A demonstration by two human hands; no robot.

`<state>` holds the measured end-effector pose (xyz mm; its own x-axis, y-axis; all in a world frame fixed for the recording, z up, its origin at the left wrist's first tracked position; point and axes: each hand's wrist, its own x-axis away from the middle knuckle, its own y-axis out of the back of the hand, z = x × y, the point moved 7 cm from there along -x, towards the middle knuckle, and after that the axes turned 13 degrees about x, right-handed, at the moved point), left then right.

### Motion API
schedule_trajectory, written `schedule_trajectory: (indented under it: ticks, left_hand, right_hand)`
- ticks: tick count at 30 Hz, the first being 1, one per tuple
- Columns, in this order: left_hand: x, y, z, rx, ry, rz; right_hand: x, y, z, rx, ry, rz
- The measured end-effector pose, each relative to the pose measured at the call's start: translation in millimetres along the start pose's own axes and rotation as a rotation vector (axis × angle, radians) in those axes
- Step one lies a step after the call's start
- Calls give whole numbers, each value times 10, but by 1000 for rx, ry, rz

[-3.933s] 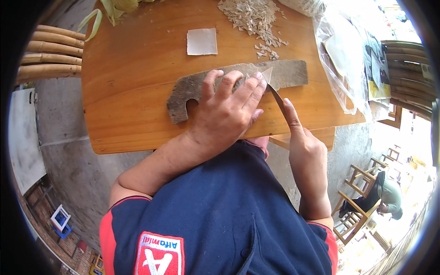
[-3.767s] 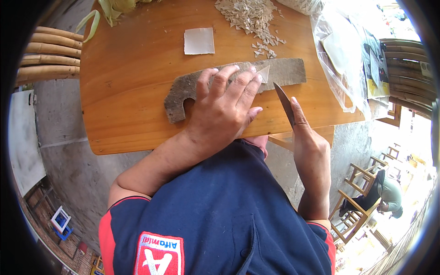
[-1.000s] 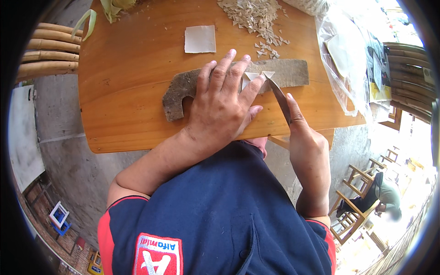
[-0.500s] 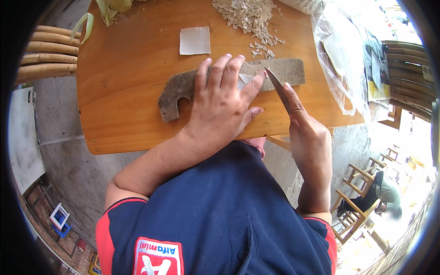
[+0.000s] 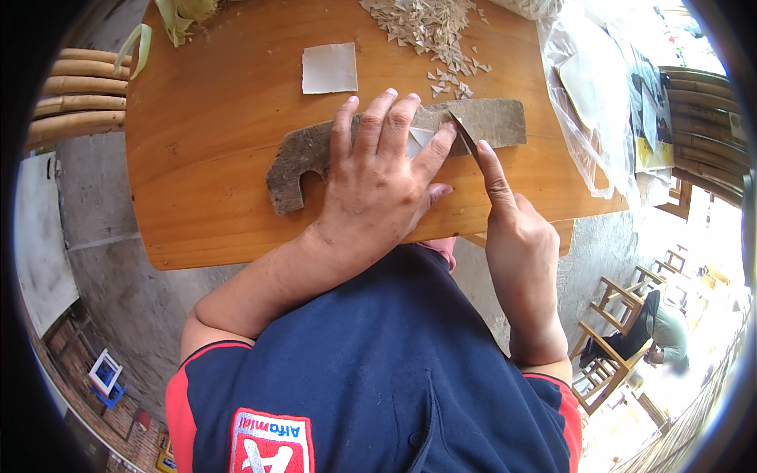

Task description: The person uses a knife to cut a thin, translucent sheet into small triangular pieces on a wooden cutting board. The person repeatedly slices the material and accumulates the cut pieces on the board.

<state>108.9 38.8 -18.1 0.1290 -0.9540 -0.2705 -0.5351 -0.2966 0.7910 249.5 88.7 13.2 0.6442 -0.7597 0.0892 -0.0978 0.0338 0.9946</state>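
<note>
My left hand (image 5: 371, 177) lies flat with its fingers spread over a worn wooden board (image 5: 495, 122) with a notch in its lower edge. Under its index finger, a small white sheet piece (image 5: 419, 140) is partly showing on the board. My right hand (image 5: 516, 244) is closed around a knife (image 5: 467, 143), its index finger stretched along the back of the dark blade. The blade's tip rests at the board, right beside my left index fingertip. Beyond the board lies a square off-white sheet (image 5: 330, 68), apart from both hands.
Many small off-white triangles (image 5: 430, 31) are heaped at the far side of the wooden table (image 5: 213, 150). A clear plastic bag (image 5: 579, 118) hangs over the right edge. Pale green strips (image 5: 185, 14) lie far left. A person (image 5: 669, 327) bends among wooden stools at right.
My right hand and the knife have moved slightly left, bringing the blade closer to my left index finger. My left hand stays pressed on the board. The whole view has shifted a little.
</note>
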Motion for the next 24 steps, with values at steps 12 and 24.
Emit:
schedule_trajectory:
  ticks: [12,24]
  left_hand:
    - [10,-19,32,12,5,-11]
    - [-46,-21,36,21,8,9]
  right_hand:
    - [159,68,-239,-206,-65,23]
    - [80,123,-259,-206,-84,79]
